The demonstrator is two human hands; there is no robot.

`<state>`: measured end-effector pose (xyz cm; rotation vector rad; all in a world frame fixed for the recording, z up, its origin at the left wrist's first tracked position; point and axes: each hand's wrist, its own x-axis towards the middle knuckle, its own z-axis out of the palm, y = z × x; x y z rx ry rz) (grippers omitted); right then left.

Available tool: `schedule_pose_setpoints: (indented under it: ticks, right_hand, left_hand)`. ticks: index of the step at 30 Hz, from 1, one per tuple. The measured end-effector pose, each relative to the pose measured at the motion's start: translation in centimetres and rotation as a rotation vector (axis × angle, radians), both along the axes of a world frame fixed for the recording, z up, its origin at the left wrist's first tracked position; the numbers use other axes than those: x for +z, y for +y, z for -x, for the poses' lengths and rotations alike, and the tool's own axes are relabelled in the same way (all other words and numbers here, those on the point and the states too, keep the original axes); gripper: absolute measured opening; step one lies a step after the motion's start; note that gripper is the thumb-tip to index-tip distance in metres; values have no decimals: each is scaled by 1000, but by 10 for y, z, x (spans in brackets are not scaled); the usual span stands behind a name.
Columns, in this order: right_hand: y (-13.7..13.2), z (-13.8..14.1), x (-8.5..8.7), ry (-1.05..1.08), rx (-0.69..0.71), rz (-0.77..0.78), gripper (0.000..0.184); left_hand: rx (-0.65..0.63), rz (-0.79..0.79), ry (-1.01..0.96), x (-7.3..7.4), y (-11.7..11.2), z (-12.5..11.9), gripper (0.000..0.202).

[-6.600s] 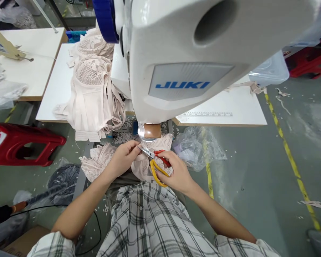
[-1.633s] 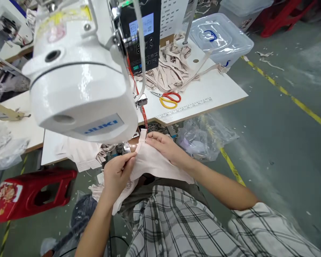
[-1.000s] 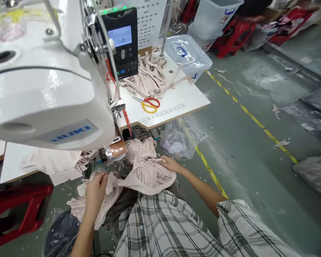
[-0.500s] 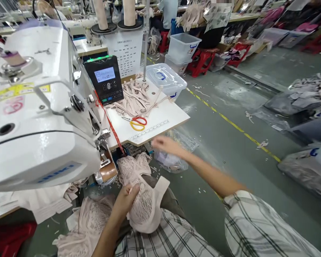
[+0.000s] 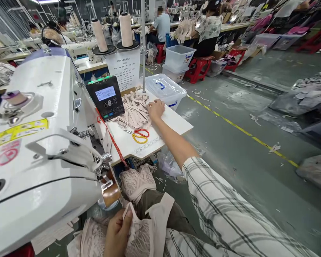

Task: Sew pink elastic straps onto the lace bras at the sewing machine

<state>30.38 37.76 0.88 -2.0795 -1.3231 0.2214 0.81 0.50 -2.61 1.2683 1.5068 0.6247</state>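
Left hand: left hand (image 5: 117, 233) at 6 o'clock, low in the lap, thumb and fingers pinched on an edge of the pale pink lace garment piece (image 5: 143, 235); more of the same lace bunched just above at the machine's foot.
Lap: plaid shirt sleeve (image 5: 219, 214) running from 5 o'clock up along the right arm.
Machine: large white industrial sewing machine (image 5: 40, 153) filling 9 o'clock, copper-coloured cylinder end (image 5: 110, 191) just beside the lace; nothing visibly under the needle.
Scissors: red-and-yellow-handled scissors (image 5: 139, 135) lying loose on the white worktable (image 5: 176, 123), near the centre, apart from both hands.
Right hand: right hand (image 5: 155, 108) stretched to 12 o'clock, fingers curled down on the heap of beige fabric straps (image 5: 133, 110); whether a strap is actually pinched cannot be told.
Beyond: black control panel with lit screen (image 5: 106, 98) at 11 o'clock; clear plastic lidded box (image 5: 166, 87) touching the table's far corner.
Progress: judged early in this piece's cycle, with lace in hand, strap just being reached for, joining and stitching not yet begun.
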Motion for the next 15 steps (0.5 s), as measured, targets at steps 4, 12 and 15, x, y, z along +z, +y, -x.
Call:
schedule_pose_setpoints:
  ticks: [4,12,15]
  right_hand:
    - [-23,15,13,198,105,-251,38]
    - [-222,58,-8,2012,536,222,24]
    - [-290,83,-22,2038,618,589,35]
  left_hand:
    - [3,-49,110,9,5,9,49]
    - [45,-182,131,47,-6,12,40]
    - [26,-202,100,51,-12,16,35]
